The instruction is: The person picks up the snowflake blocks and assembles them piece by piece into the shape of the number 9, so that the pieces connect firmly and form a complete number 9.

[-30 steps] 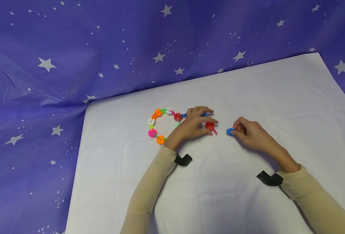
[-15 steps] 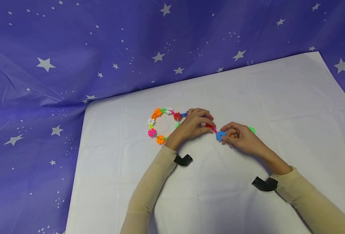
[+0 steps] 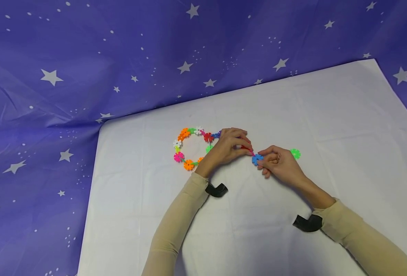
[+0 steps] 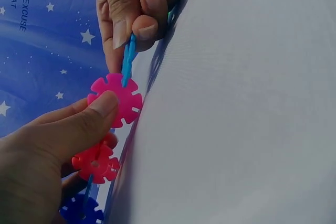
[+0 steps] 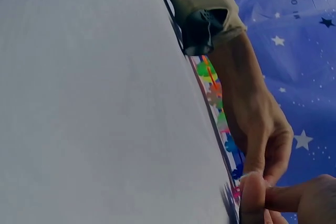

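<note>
My left hand (image 3: 227, 147) pinches a pink notched disc (image 4: 123, 103) between thumb and fingers. Below that, in the left wrist view, a red disc (image 4: 94, 163) and a dark blue disc (image 4: 81, 211) follow in the same chain. My right hand (image 3: 280, 163) pinches a light blue disc (image 3: 257, 159), whose edge meets the pink one; how deep the slots mesh is hard to tell. From the left hand the chain runs to a ring of joined colourful discs (image 3: 188, 165) on the white cloth. Part of the chain is hidden under the left hand.
A loose green disc (image 3: 295, 153) lies on the white-covered table (image 3: 258, 237) just beyond the right hand. Behind the table hangs a purple cloth (image 3: 148, 57) with stars. A black strap piece (image 3: 308, 223) sticks out from each sleeve cuff.
My right hand has moved left with the light blue disc, bringing it against the pink disc. The green disc has come into sight behind it. The left hand has barely shifted.
</note>
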Tool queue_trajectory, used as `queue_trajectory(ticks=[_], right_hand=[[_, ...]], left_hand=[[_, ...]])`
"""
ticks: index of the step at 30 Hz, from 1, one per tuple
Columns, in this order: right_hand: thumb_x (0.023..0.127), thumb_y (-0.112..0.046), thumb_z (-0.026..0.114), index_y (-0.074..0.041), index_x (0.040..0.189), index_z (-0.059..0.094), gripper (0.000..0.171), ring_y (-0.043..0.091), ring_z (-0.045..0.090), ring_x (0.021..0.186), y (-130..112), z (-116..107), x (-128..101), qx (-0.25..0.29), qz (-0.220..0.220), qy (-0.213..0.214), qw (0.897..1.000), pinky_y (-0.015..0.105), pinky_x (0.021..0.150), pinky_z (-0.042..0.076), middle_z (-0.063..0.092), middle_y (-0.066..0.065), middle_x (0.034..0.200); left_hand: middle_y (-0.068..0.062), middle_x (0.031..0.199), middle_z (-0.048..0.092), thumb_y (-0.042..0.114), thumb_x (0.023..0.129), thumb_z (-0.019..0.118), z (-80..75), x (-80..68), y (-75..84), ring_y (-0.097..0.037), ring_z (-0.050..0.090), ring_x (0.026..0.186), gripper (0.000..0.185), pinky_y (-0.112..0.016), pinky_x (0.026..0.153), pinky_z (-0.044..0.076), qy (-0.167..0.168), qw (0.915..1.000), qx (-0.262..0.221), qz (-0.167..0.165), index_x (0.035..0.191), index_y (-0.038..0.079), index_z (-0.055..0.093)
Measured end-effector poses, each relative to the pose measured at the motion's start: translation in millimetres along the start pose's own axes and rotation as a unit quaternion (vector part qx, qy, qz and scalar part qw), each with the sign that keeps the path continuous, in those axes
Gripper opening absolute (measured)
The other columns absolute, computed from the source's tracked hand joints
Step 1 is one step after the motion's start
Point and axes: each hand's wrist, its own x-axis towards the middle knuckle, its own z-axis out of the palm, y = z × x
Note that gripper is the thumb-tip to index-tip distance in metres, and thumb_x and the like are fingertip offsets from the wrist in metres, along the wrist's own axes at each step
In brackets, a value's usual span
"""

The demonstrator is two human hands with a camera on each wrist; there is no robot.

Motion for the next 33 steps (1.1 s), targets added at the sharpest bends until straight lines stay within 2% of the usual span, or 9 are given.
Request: queue_trajectory(ticks=[4,17,19,22,25,26,29,31,33], right_hand=[[0.090,0.001,0.066,0.014,0.114,0.053,0.030,0.018,0.072,0.064,0,3,1,0.034,-0.011,0.003,0.999,0.034,0.062,0.059,0.071,0.022,0.083],[0.090,0.005,0.064,0.014,0.114,0.052,0.028,0.018,0.072,0.066,0,6,5,0.027,-0.011,0.011,1.000,0.034,0.062,0.059,0.067,0.030,0.086],[0.091,0.002,0.065,0.011,0.115,0.052,0.029,0.018,0.071,0.063,-2,6,5,0.010,-0.002,0.006,1.000,0.034,0.059,0.059,0.067,0.028,0.086],[0.092,-0.009,0.068,0.003,0.115,0.056,0.029,0.015,0.064,0.056,-5,2,3,-0.072,-0.006,0.001,0.997,0.029,0.053,0.055,0.068,0.018,0.081],[0.090,-0.016,0.071,-0.004,0.112,0.061,0.027,0.008,0.054,0.052,-7,-11,1,-0.196,-0.066,0.005,0.978,0.023,0.050,0.047,0.066,0.004,0.074],[0.089,-0.016,0.073,-0.005,0.111,0.063,0.026,0.007,0.052,0.053,-7,-19,1,-0.232,-0.096,0.009,0.968,0.022,0.050,0.044,0.064,0.001,0.073],[0.081,-0.011,0.080,-0.008,0.106,0.067,0.029,0.005,0.045,0.057,-8,-49,-1,-0.331,-0.180,0.030,0.926,0.018,0.054,0.037,0.057,-0.005,0.072],[0.074,-0.009,0.085,-0.010,0.105,0.066,0.037,0.005,0.042,0.062,-8,-72,-5,-0.384,-0.200,0.037,0.901,0.017,0.056,0.034,0.054,-0.006,0.076],[0.069,-0.011,0.088,-0.010,0.106,0.065,0.044,0.004,0.040,0.066,-7,-90,-9,-0.426,-0.200,0.030,0.882,0.018,0.058,0.033,0.052,-0.005,0.081]], left_hand=[[0.004,0.100,0.070,0.029,0.083,0.079,0.3,-0.1,-0.9,-0.019,0.051,0.126,0.010,-0.039,0.107,0.027,0.005,0.9998,-0.017,0.001,0.087,0.020,0.079],[0.004,0.100,0.071,0.026,0.083,0.078,-0.4,0.4,-1.0,-0.017,0.053,0.125,0.008,-0.042,0.108,0.026,-0.001,0.9995,-0.030,-0.007,0.087,0.019,0.079],[0.005,0.100,0.070,0.026,0.083,0.079,0.0,-0.1,-1.2,-0.016,0.053,0.125,0.008,-0.042,0.108,0.025,-0.004,0.9995,-0.030,-0.010,0.086,0.019,0.079],[0.006,0.101,0.069,0.028,0.084,0.078,1.0,-1.0,-1.2,-0.015,0.051,0.127,0.008,-0.042,0.109,0.024,-0.014,0.9995,-0.025,-0.015,0.087,0.021,0.077],[0.007,0.105,0.068,0.031,0.085,0.077,1.7,-1.5,-0.3,-0.014,0.048,0.130,0.009,-0.041,0.109,0.023,-0.026,0.9994,-0.011,-0.019,0.088,0.022,0.076],[0.007,0.106,0.068,0.031,0.086,0.076,1.5,-1.5,0.3,-0.014,0.047,0.131,0.010,-0.041,0.109,0.022,-0.030,0.9993,-0.009,-0.020,0.089,0.022,0.076],[0.006,0.114,0.066,0.029,0.088,0.074,-0.2,-1.3,2.5,-0.015,0.043,0.135,0.010,-0.042,0.110,0.021,-0.044,0.9988,0.000,-0.024,0.096,0.023,0.076],[0.005,0.120,0.064,0.026,0.088,0.072,-1.8,-1.2,3.9,-0.017,0.037,0.140,0.015,-0.044,0.111,0.019,-0.059,0.9980,0.006,-0.020,0.103,0.023,0.075],[0.004,0.127,0.060,0.025,0.086,0.070,-3.8,-1.1,5.4,-0.020,0.031,0.144,0.025,-0.047,0.111,0.017,-0.076,0.9969,0.019,-0.013,0.110,0.024,0.073]])
